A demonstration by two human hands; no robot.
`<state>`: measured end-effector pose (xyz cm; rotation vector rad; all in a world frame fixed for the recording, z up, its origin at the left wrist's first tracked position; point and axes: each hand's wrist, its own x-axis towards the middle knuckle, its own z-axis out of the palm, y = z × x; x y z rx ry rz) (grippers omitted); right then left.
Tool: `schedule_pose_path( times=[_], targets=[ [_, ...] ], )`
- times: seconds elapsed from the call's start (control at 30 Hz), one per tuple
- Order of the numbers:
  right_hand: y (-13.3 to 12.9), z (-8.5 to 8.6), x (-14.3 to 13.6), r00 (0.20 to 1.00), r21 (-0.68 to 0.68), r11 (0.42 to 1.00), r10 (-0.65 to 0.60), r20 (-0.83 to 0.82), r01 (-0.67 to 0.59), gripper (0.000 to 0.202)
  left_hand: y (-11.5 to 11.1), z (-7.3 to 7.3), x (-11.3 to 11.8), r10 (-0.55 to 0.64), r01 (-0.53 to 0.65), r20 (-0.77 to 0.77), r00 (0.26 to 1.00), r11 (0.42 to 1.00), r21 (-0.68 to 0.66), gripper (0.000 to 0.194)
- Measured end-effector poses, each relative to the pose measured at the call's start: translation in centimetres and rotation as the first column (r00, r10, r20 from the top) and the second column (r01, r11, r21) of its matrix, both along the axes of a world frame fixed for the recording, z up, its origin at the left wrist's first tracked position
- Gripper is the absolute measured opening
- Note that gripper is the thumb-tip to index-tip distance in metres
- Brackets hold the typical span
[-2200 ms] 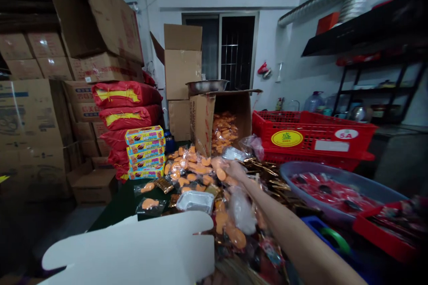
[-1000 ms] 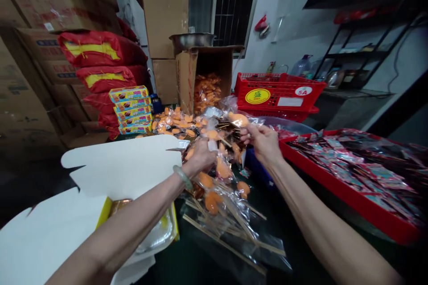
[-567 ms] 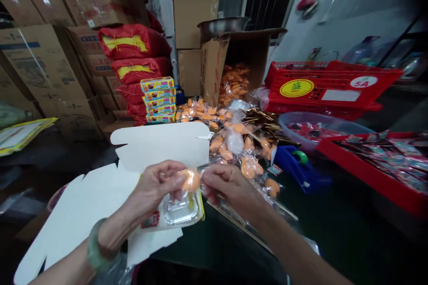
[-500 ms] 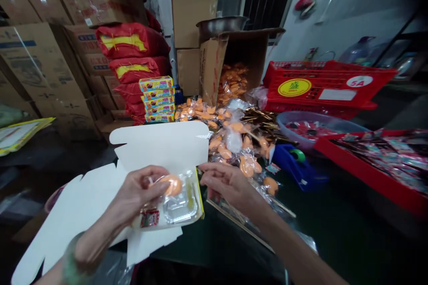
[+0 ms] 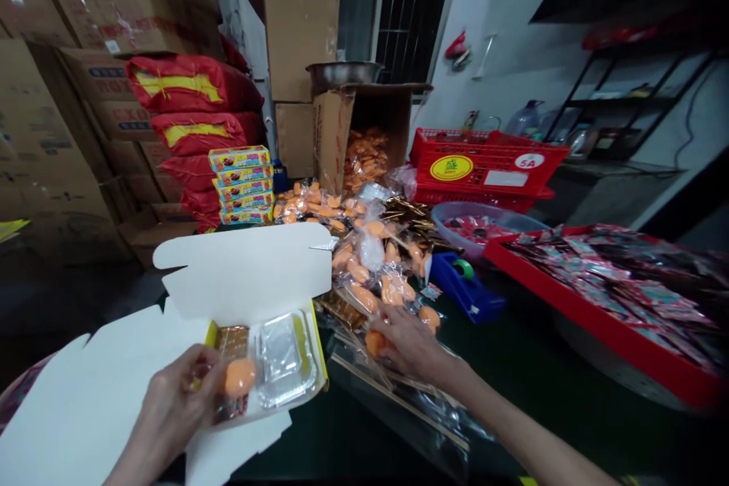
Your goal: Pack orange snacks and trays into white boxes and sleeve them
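My left hand (image 5: 179, 399) pinches an orange piece in clear wrapping (image 5: 240, 377) over the left part of an open carton (image 5: 322, 349), white inside with yellow edges. A silver foil tray (image 5: 285, 361) fills the carton's right half; to its left lie a brown wrapped packet (image 5: 232, 342) and a partly covered red sachet. My right hand (image 5: 413, 343) is closed around another wrapped orange piece (image 5: 374, 343) at the near edge of a heap of similar wrapped orange pieces (image 5: 392, 288). My right fingertips are partly blurred.
A blue tape dispenser (image 5: 467, 288) stands right of the heap. Beyond are a clear bowl (image 5: 490, 219), a red basket (image 5: 484, 163) and a red tray of sachets (image 5: 575, 311). Small colourful boxes (image 5: 242, 186) are stacked behind the carton. Clear packaging with sticks (image 5: 399, 395) lies in front.
My left hand has moved left and down with its orange piece, uncovering the brown packet. My right hand has reached onto the heap and closed on an orange piece. The view has turned right.
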<state>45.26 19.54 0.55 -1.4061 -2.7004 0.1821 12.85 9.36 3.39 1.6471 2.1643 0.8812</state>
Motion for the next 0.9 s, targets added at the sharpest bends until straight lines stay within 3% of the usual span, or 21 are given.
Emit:
schedule_pose_path(
  times=[0.1,0.2,0.3,0.37,0.47,0.53,0.6,0.67,0.73,0.83,0.9],
  targets=[
    [0.4,0.0,0.4,0.992,0.009,1.000,0.008,-0.129,-0.007,0.020,-0.2,-0.2,-1.3,0.050,-0.045,-0.074,0.996,0.996,0.071,0.031],
    [0.6,-0.3,0.8,0.968,0.032,0.999,0.049,-0.247,-0.043,0.015,-0.1,-0.8,-1.0,-0.081,0.082,-0.260,0.962,0.997,-0.009,0.025],
    [1.1,-0.9,1.2,0.937,-0.023,0.997,0.056,-0.344,-0.068,0.009,0.1,-1.2,0.3,-0.217,0.196,-0.477,0.852,0.976,-0.094,0.028],
    [1.8,-1.4,1.5,0.891,-0.090,0.996,-0.028,-0.453,-0.015,0.008,0.4,-1.2,0.9,-0.218,0.194,-0.588,0.779,0.975,-0.104,0.029],
    [2.8,-1.4,2.4,0.689,-0.195,0.975,-0.215,-0.692,0.108,0.015,0.2,-1.2,0.5,-0.033,0.155,-0.686,0.727,0.981,0.118,0.026],
    [3.0,-0.7,2.9,0.497,-0.294,0.944,-0.328,-0.803,0.148,0.020,-0.3,-1.4,-0.2,-0.010,0.252,-0.657,0.754,0.928,0.275,0.025],
    [2.6,0.6,2.9,0.328,-0.404,0.907,-0.419,-0.847,0.117,0.026,-1.1,-1.8,-0.7,-0.204,0.437,-0.621,0.757,0.864,0.250,0.024],
    [1.9,2.3,1.8,0.241,-0.476,0.879,-0.465,-0.852,0.012,0.030,-1.8,-2.3,-0.6,-0.393,0.584,-0.596,0.700,0.796,0.160,0.027],
    [1.0,4.0,-0.7,0.248,-0.496,0.857,-0.454,-0.856,-0.142,0.029,-2.1,-3.0,-0.2,-0.416,0.617,-0.607,0.677,0.770,0.161,0.024],
    [0.0,5.8,-7.0,0.393,-0.458,0.832,-0.326,-0.860,-0.313,0.018,-1.9,-4.0,0.2,-0.352,0.610,-0.636,0.687,0.755,0.242,0.029],
    [-0.3,5.9,-11.8,0.497,-0.308,0.893,-0.114,-0.860,-0.328,0.010,-2.1,-4.8,0.0,-0.345,0.622,-0.663,0.665,0.746,0.236,0.035]
  ],
)
